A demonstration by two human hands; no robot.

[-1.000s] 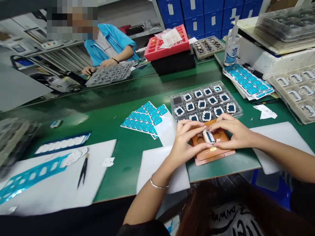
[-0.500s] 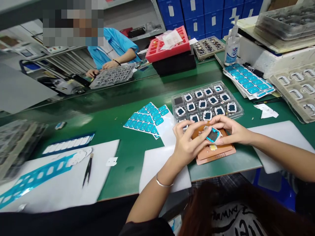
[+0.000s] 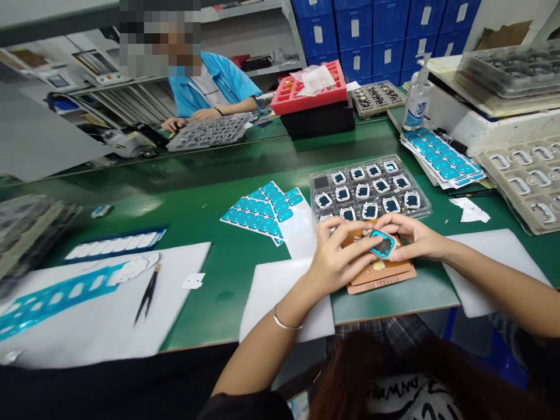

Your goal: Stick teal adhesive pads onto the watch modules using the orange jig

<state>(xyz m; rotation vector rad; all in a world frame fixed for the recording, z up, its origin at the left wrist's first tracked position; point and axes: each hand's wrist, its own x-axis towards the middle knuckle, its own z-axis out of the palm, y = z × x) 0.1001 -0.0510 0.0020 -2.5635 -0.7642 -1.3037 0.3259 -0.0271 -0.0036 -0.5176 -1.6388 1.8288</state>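
Both of my hands hold a small watch-like case [image 3: 384,245] with a bright blue rim and a dark centre. My left hand [image 3: 339,254] grips its left side, fingers bent over it. The fingers of my right hand [image 3: 409,236] are closed on its right side. Beneath my hands lies an orange-brown pad [image 3: 380,281] with a small yellow piece [image 3: 378,265] on it. Just behind, a clear tray [image 3: 426,207] holds rows of similar white-rimmed cases with dark centres. Sheets of blue stickers [image 3: 258,213] lie to the left of the tray.
Tweezers [image 3: 146,294] and a blue strip [image 3: 61,297] lie on white foam [image 3: 175,303] at left. Sanitizer [image 3: 416,102], more sticker sheets [image 3: 441,156] and a beige tray [image 3: 499,189] stand right. A person in blue [image 3: 227,81] works across the table [image 3: 192,192].
The camera view has shifted slightly. The held case is tilted a little differently, and its blue rim shows more fully. Both hands keep their hold.
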